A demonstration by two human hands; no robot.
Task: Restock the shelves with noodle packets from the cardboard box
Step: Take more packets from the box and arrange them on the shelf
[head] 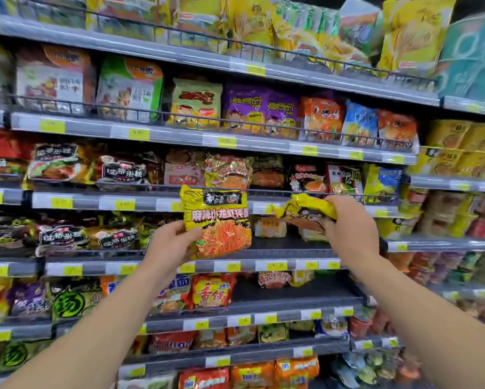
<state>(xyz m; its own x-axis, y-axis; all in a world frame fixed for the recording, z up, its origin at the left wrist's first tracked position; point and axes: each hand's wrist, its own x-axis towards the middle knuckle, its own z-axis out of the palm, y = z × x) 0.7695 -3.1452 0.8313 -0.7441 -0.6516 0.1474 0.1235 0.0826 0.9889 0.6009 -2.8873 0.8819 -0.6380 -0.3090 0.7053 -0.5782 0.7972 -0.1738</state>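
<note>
Six stocked shelves (207, 141); both hands (171, 242) hold packets (217, 220).

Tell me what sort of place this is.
Most likely a supermarket noodle aisle: tiered shelves packed with instant noodle packets, yellow price tags along the shelf edges, and each hand, left and right, holding a yellow packet.

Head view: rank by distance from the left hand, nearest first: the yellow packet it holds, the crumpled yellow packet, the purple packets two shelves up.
1. Yellow noodle packet: gripped by the left hand, upright.
2. Crumpled yellow packet: to the right, in the right hand.
3. Purple packets: higher up, behind the wire rail.
</note>
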